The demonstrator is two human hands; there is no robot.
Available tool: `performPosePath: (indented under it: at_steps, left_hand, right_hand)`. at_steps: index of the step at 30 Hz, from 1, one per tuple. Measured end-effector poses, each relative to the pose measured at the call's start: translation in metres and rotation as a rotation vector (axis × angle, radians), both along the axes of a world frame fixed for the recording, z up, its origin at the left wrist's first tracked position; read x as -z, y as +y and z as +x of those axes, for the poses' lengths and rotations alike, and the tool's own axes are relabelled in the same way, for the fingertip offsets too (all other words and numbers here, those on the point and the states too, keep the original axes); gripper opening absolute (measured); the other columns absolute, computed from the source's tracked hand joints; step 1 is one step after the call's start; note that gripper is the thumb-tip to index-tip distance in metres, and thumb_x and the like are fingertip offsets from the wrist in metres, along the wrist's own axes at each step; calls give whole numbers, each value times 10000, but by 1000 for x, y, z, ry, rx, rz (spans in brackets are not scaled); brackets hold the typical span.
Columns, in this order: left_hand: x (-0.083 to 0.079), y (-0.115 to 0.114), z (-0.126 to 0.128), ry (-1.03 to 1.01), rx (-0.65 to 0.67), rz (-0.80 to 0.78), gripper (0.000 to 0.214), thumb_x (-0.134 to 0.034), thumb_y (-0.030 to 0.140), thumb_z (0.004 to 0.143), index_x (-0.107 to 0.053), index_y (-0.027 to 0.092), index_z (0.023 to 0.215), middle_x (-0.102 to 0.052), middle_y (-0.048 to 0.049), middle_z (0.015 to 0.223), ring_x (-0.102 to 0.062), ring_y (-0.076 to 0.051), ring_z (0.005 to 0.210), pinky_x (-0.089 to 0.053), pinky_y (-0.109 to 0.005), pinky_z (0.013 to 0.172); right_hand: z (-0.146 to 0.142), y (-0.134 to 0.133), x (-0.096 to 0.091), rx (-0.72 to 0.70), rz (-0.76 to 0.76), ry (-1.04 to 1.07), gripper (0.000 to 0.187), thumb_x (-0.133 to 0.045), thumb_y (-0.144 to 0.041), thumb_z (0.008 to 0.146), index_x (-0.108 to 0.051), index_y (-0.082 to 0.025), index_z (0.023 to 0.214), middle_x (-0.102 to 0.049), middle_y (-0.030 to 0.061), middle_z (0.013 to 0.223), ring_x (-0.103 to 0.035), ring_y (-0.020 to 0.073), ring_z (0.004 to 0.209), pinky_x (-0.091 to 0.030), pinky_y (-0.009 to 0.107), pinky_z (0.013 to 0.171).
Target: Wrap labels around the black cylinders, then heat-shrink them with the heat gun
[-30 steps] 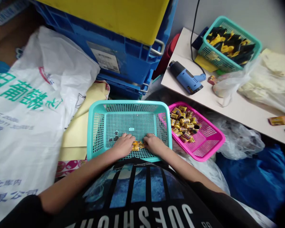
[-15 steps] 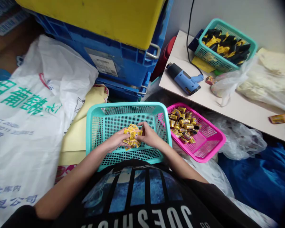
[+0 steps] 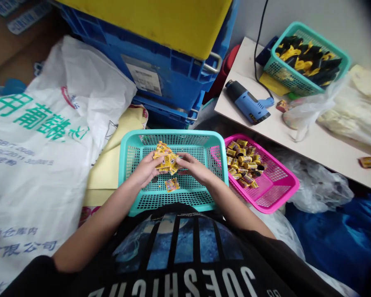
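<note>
Above the turquoise basket (image 3: 173,133), my left hand (image 3: 146,170) is closed on a loose bunch of yellow printed labels (image 3: 165,159). My right hand (image 3: 194,167) grips the right edge of the same bunch with thumb and fingers. A single label (image 3: 172,185) lies on the basket floor below the hands. Beside it on the right, a pink basket (image 3: 278,181) holds several small cylinders (image 3: 244,161) with yellow wrapping, some showing dark ends.
A blue heat gun (image 3: 247,102) lies on the white table (image 3: 228,105), near another turquoise basket (image 3: 315,84) of black and yellow pieces. Stacked blue crates (image 3: 163,70) stand ahead. A white printed sack (image 3: 43,173) covers the left, and clear plastic bags (image 3: 324,185) lie at right.
Both hands have lifted the bunch slightly away from my body, and the labels have fanned out. One label now lies apart on the basket floor. The view has shifted slightly left.
</note>
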State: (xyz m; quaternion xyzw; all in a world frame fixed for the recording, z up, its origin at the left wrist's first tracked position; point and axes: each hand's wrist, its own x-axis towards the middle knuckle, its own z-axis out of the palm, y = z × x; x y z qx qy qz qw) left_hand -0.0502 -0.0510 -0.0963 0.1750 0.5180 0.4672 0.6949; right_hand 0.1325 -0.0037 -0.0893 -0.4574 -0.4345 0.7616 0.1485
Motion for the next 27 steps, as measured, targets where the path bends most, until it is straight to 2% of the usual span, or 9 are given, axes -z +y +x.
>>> performPosePath:
  at_steps: [2,5,8,10,13,16,19,21,27]
  left_hand:
    - [-1,0,1,-42,-46,-9,255,-609,166,851,-555,172,1100,-682,-102,1098,-689,-191,865,-586,-308,685]
    - [-2,-2,6,-84,-24,-38,263,-587,156,865,-555,171,1126,-676,-111,1138,-688,-200,901,-593,-348,737]
    - [-2,-3,9,-65,28,-28,264,-595,176,870,-568,170,1132,-676,-112,1152,-682,-202,932,-588,-349,769]
    - [0,-3,6,-36,34,-4,249,-612,194,864,-584,165,1110,-686,-109,1131,-685,-201,919,-584,-328,751]
    - [3,-1,-1,-29,-56,25,261,-621,204,855,-591,170,1112,-702,-97,1086,-691,-201,903,-580,-323,743]
    - [2,1,-6,-46,-173,13,257,-605,182,856,-592,177,1113,-709,-83,1059,-692,-196,905,-576,-333,771]
    - [-1,2,-5,-69,-181,-4,261,-582,155,864,-588,173,1125,-705,-95,1075,-693,-202,913,-576,-347,773]
    - [-3,2,-3,-71,-181,-10,259,-569,139,869,-585,169,1126,-704,-100,1075,-697,-197,899,-577,-340,757]
    - [0,-3,-2,96,-181,-12,244,-596,176,861,-578,174,1104,-704,-95,1076,-696,-211,912,-577,-347,756]
  right_hand:
    - [0,-3,6,38,43,-38,354,-658,-362,799,-592,-142,1069,-661,67,931,-620,118,739,-543,272,679]
    - [-4,-7,17,112,128,-82,196,-655,-314,785,-604,-147,874,-624,-1,679,-576,92,592,-515,252,622]
    - [-9,-9,22,120,154,-90,192,-653,-329,787,-563,-162,813,-605,-16,644,-574,100,581,-507,255,608]
    - [-9,-9,21,76,186,-91,208,-634,-347,813,-557,-165,876,-625,-4,705,-587,110,614,-511,267,624]
    - [-5,-11,18,-216,496,-344,252,-518,-352,912,-547,-158,1070,-649,60,917,-611,136,784,-519,308,736]
    - [-4,-24,21,-532,777,-578,192,-601,-259,868,-599,-141,1019,-618,111,1025,-569,202,1013,-461,376,928]
    - [-6,-41,29,-655,797,-583,64,-600,-140,840,-628,-129,897,-604,142,1036,-541,235,1070,-434,374,959]
    - [-6,-47,36,-689,785,-602,98,-532,-116,875,-626,-122,848,-610,149,998,-562,228,1020,-452,358,912]
    - [8,-24,32,-664,692,-515,131,-627,-272,858,-593,-150,827,-649,36,862,-617,134,816,-478,266,767]
